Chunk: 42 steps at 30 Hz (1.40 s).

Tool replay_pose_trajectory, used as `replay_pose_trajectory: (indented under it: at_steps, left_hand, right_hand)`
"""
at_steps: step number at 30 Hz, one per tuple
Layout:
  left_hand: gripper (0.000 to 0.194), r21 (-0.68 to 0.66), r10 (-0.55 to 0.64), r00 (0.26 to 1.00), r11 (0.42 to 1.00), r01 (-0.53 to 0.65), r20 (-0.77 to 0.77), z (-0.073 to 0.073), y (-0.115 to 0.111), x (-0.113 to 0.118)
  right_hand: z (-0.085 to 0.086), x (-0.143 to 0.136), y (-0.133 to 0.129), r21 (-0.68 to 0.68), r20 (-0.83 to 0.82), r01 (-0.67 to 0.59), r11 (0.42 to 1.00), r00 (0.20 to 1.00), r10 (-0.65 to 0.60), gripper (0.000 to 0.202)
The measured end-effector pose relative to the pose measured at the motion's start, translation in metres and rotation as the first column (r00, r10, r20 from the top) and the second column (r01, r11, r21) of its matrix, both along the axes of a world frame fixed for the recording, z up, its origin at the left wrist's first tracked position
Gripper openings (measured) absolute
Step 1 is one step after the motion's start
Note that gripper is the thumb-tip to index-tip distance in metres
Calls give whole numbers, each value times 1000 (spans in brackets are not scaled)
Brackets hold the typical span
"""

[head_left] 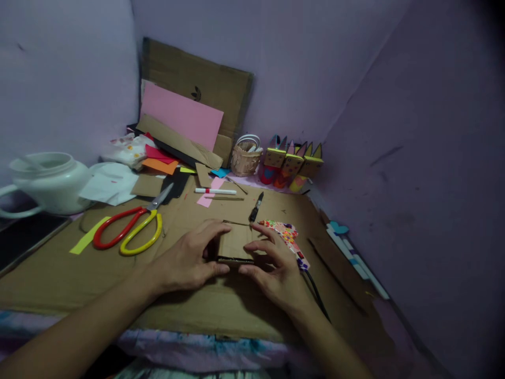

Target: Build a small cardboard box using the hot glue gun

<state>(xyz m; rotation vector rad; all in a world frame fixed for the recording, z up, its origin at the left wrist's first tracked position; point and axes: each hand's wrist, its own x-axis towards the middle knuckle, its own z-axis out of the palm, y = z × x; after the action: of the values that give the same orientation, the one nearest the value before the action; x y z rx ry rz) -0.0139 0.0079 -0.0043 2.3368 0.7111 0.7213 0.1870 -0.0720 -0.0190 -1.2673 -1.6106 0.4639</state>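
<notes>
- Bare forearms [98, 321] enter from the lower left and lower right of the frame, crossing the patterned cloth [169, 342] along the bottom edge.
- Just below the centre, the small cardboard piece [235, 243] sits between both hands, above the larger cardboard sheet [189, 310]; whether it rests there or is slightly raised, I cannot tell.
- The left hand [183, 263] has its fingers curled partly open around the left side, forefinger at the far corner, thumb by the near edge.
- The right hand [280, 268] mirrors it: fingers half bent and spread, one reaching the far right corner, another on top, thumb at the near edge; both hands seem to grip it lightly.
- It looks light and fairly stiff, dry enough not to slip, but a dark slit along its near edge suggests layers or walls that could crush or part if squeezed hard.
- Opposite side edges look like the best hold, with low, even pressure.
- Right of centre, a patterned glue gun [288, 234] lies just beside the right hand; scissors [161, 198] lie left of centre.
</notes>
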Motion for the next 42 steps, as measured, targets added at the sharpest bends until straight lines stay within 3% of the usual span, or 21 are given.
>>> replay_pose_trajectory:
  at_steps: [26, 42]
  left_hand:
    - [42, 18, -8, 1000, 1000, 8, -11, 4, 0, 1]
    - [42, 46, -18, 1000, 999, 18, 6, -2, 2, 0]
  right_hand:
    - [-2, 0, 0, 23, -8, 29, 999, 1000, -28, 19]
    - [-7, 2, 2, 84, 35, 49, 995, 998, -53, 20]
